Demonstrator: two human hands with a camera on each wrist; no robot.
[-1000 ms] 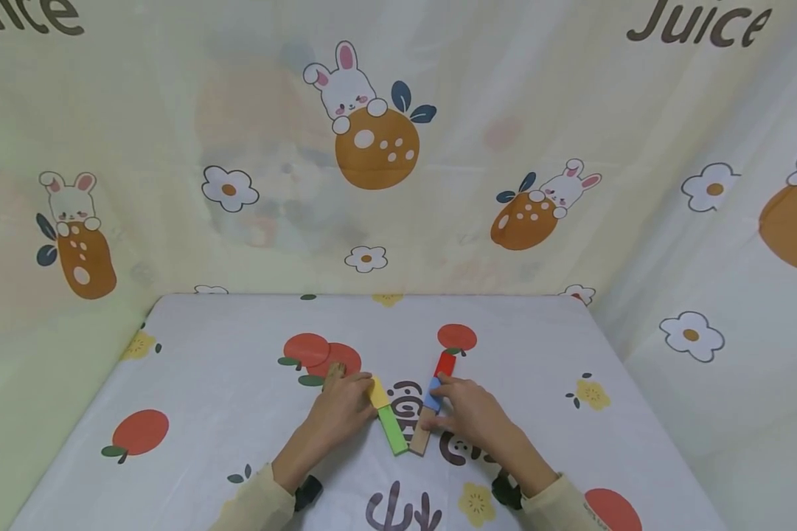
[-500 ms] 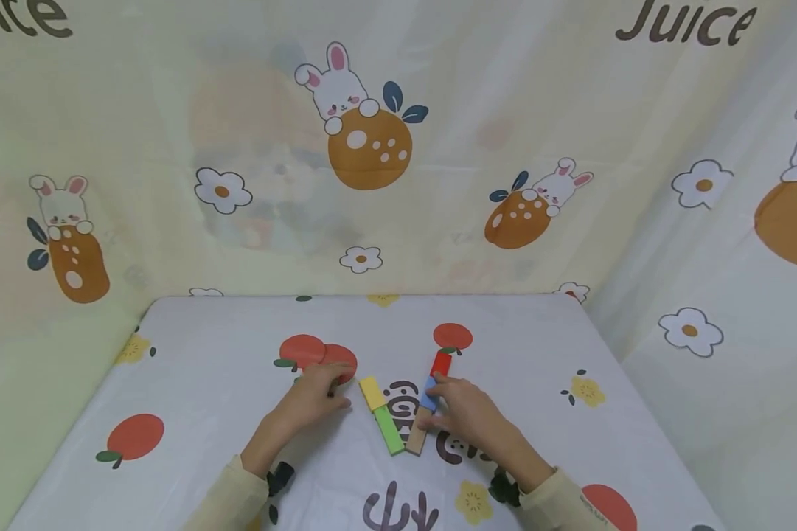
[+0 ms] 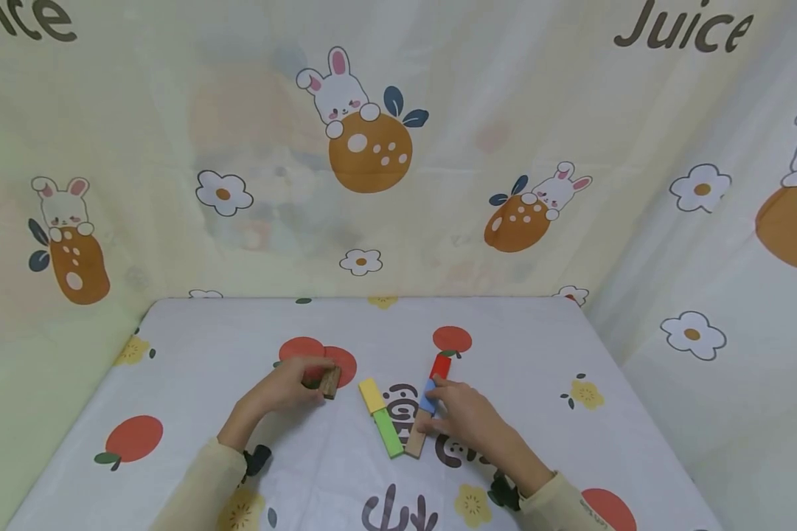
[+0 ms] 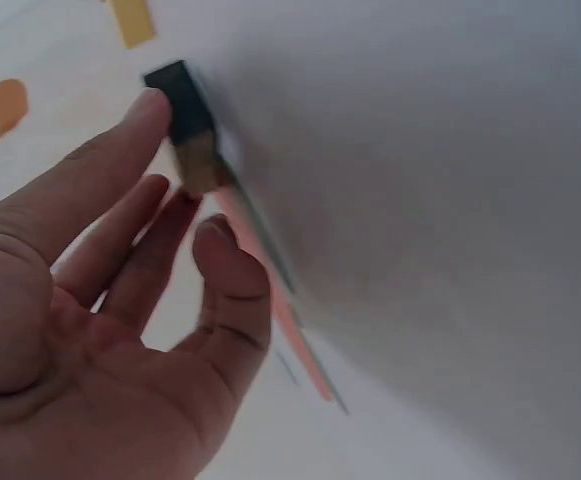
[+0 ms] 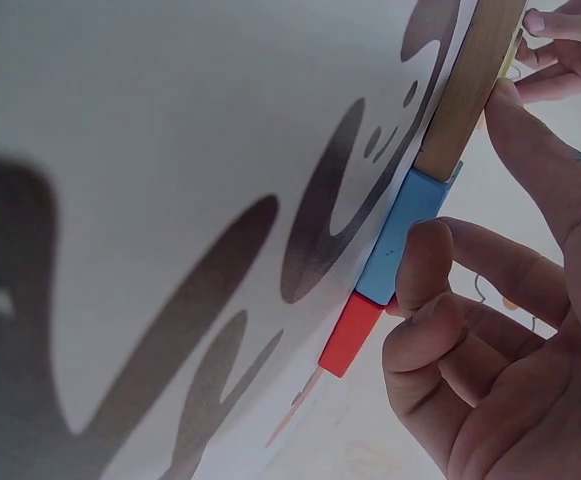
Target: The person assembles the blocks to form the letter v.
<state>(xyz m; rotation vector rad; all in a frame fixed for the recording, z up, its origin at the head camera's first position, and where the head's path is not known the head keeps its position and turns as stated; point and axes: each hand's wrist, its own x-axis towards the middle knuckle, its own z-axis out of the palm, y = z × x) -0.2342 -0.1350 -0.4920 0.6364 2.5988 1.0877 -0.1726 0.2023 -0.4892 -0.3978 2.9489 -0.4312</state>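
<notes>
In the head view my left hand (image 3: 293,385) holds a small brown wooden block (image 3: 329,383) near the red fruit prints, thumb and fingertips at its opposite ends. The left wrist view shows that block (image 4: 192,130) dark on its upper part. My right hand (image 3: 467,413) rests along a slanted row: a red block (image 3: 441,365), a blue block (image 3: 428,398) and a tan block (image 3: 416,436). Its thumb touches the tan block and its fingers lie against the blue one. A yellow block (image 3: 371,395) and a green block (image 3: 388,434) form the other slanted row, meeting the first in a V.
A white cloth (image 3: 206,354) printed with fruit and flowers covers the table. Patterned curtains (image 3: 272,133) stand behind and at both sides. Dark wrist devices (image 3: 257,460) sit at both cuffs.
My left hand has left the yellow block, moved left and taken hold of the brown block, which has turned slightly. My right hand stays at its row.
</notes>
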